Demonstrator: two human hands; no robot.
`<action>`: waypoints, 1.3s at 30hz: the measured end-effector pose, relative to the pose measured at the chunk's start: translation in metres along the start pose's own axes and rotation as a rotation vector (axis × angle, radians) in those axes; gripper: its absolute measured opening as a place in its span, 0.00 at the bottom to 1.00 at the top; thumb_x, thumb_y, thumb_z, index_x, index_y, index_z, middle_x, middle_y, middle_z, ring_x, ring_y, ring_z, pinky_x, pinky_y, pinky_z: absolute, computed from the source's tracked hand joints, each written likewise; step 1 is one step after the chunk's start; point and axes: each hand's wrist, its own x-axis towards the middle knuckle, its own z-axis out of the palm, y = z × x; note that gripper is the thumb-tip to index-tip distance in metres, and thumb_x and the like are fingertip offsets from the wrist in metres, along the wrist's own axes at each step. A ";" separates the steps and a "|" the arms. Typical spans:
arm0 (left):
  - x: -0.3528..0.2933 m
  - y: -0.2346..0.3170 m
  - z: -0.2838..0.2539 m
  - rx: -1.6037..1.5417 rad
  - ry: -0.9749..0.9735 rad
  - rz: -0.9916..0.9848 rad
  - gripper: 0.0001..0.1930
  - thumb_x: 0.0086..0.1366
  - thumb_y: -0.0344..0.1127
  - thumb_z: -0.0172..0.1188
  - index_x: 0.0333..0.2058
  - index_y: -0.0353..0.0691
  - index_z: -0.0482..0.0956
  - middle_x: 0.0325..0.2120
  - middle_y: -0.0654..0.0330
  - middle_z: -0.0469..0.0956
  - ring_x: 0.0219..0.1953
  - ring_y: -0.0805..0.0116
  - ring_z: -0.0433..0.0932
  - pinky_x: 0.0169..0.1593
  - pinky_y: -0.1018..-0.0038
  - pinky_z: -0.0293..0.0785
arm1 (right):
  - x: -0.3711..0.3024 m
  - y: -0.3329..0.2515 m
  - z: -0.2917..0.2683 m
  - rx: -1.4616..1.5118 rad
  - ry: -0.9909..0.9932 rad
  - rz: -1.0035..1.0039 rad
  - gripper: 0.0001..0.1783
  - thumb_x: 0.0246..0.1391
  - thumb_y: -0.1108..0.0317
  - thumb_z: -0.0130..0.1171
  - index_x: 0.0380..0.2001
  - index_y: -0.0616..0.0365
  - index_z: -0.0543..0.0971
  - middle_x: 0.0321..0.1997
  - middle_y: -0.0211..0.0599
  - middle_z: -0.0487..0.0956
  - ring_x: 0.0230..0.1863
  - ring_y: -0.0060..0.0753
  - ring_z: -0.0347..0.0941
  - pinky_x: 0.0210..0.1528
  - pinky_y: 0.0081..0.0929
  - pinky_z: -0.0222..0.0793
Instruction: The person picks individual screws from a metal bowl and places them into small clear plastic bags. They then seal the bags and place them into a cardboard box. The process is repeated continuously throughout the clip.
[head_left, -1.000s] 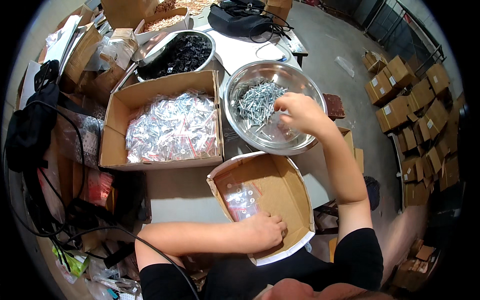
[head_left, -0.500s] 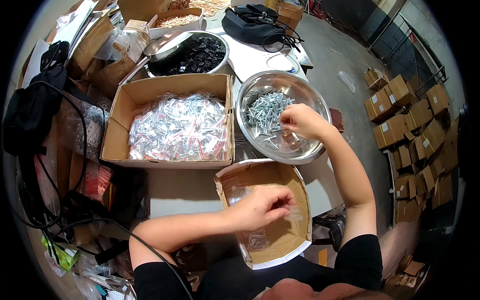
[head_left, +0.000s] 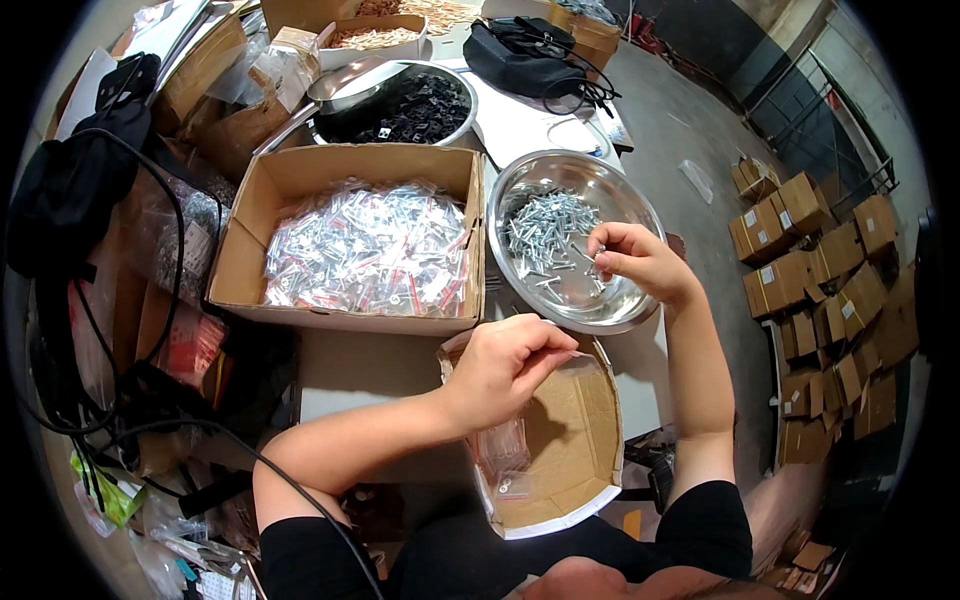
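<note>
Silver screws between my right fingertips now, and up they come! My right hand is over the near right side of the steel bowl, thumb and fingers pinched tight on them (how many, I can't tell from here). Over on the left, my left hand has risen out of the cardboard tray and swung toward the bowl, nipping what looks like a small clear bag between thumb and fingertips. That's the change: half a second ago the bag hung low over the tray; now it's up at the tray's far edge, close to the bowl. So both hands are loaded, bag and screws near each other but apart, and I'd judge the picking-up done on both sides.

More loose screws lie heaped in the bowl's left part. Flat bags line the tray's left side, partly hidden by my wrist. Left of the bowl stands a big carton of filled packets; beyond it, a basin of black parts. In the way? The bowl's near rim sits between my hands, and a black cable crosses my left arm.
</note>
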 end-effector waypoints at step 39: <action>0.006 -0.015 0.000 -0.210 -0.294 -0.353 0.11 0.66 0.27 0.57 0.46 0.33 0.80 0.26 0.62 0.78 0.28 0.77 0.76 0.35 0.79 0.73 | -0.025 0.001 0.030 0.349 0.118 -0.033 0.08 0.55 0.69 0.62 0.37 0.60 0.78 0.29 0.25 0.75 0.29 0.15 0.70 0.33 0.15 0.69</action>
